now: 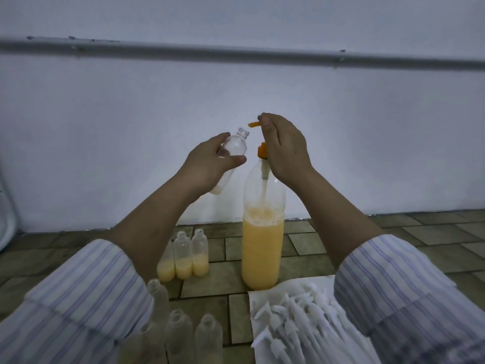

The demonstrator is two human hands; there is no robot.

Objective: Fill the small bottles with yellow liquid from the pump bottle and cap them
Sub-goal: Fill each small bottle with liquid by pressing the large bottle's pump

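A person sits over a tiled floor [301,245], sleeves of a striped shirt rolled back, both arms raised in front of a pale wall. The left hand [207,164] grips a small clear bottle [231,151], fingers curled behind it and the thumb across its front; only a trace of pale liquid shows at its base. The bottle is tilted, its long axis running from lower left to upper right, with the open neck pointing up and toward the orange spout [254,124] of the pump, close to the spout but not yet under it. The right hand [286,148] rests on top of the pump head, fingers curled over it. The tall pump bottle [262,245] stands upright on the floor, roughly half full of yellow liquid. To do this step well, the neck likely needs to come directly beneath the spout tip before any press, and the press should probably be slow, since the small mouth leaves little margin for drips. Three small part-filled bottles [183,256] stand uncapped left of the pump bottle, empty bottles [181,329] wait nearer the person, and white caps [296,319] lie on a white sheet.
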